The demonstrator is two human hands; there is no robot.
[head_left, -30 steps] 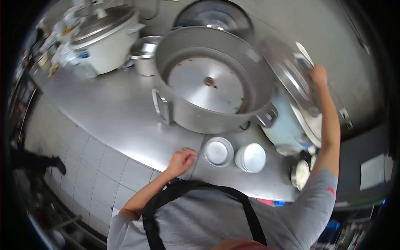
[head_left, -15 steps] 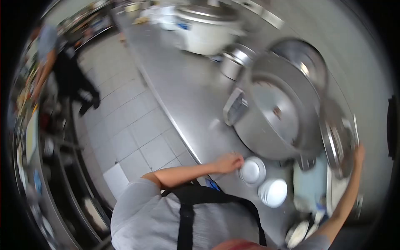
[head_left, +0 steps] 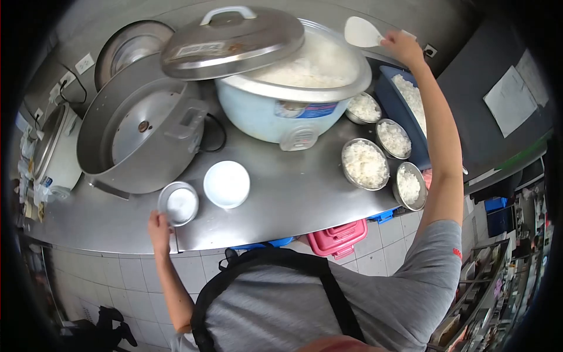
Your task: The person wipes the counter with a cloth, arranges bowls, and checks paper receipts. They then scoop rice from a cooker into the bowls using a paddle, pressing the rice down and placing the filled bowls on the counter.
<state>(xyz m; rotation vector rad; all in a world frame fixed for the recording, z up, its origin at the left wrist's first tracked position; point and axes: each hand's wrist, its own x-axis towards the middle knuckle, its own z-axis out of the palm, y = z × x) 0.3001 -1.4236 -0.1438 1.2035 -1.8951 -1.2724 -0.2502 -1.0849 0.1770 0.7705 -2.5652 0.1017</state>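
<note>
In my right hand (head_left: 402, 47), raised at the upper right, is a white rice paddle (head_left: 362, 33), with its blade pointing left over the rice cooker's (head_left: 252, 117) far rim. The cooker holds white rice (head_left: 319, 61), and its metal lid (head_left: 234, 44) lies tilted across the left part of the opening. My left hand (head_left: 158, 229) is closed at the near-left rim of a small metal bowl (head_left: 180, 202) by the counter's front edge. Some blur hides the exact finger contact. Beside that bowl stands a white bowl (head_left: 227, 184), perhaps the top of a stack.
Several metal bowls of rice (head_left: 365, 164) stand right of the cooker, beside a blue tub of rice (head_left: 384, 97). A large empty grey pot (head_left: 97, 149) occupies the left. Below the counter edge sits a pink-lidded bin (head_left: 338, 237). Another person's dark shoes (head_left: 117, 328) show at lower left.
My view has swung to the right, bringing the rice cooker and filled bowls into sight. The rice paddle now shows plainly in my right hand. My left hand is at the metal bowl's rim.
</note>
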